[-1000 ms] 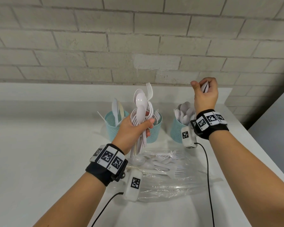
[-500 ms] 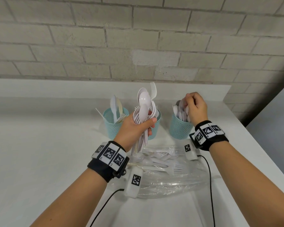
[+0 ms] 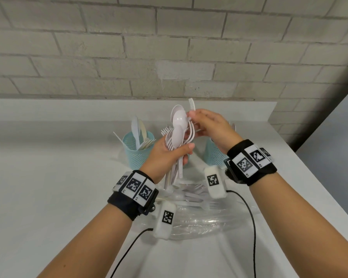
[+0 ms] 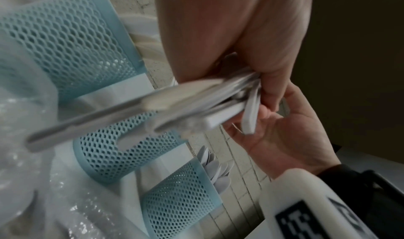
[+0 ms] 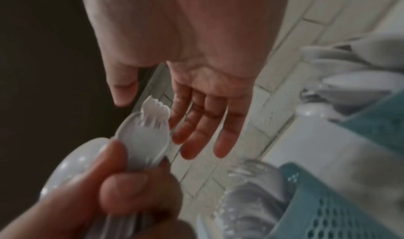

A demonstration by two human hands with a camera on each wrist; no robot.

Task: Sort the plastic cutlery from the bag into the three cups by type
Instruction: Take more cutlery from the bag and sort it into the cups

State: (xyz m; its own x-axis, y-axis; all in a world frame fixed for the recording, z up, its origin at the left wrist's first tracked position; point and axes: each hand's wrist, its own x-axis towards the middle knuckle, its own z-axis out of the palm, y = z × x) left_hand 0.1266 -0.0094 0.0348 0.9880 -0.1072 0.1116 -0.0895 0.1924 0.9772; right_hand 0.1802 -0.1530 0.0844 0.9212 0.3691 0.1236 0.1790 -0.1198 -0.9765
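While a bundle of cutlery (image 3: 177, 141) was gripped upright at frame centre by the curled fingers of the left hand (image 3: 165, 155), the right hand (image 3: 209, 127) was held beside its top, fingers straight and slightly spread. The left cup (image 3: 137, 151) and right cup (image 3: 215, 155) were seen behind; the bag (image 3: 199, 219) was below centre.

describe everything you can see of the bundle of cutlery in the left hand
The bundle of cutlery is white, glossy plastic: spoons with forks mixed in. The left hand grips the handles, so the bundle stands roughly upright above the table, spoon bowls and fork tines fanning out on top and handle ends sticking out below. The right hand reaches its top with straight fingers; contact is unclear.
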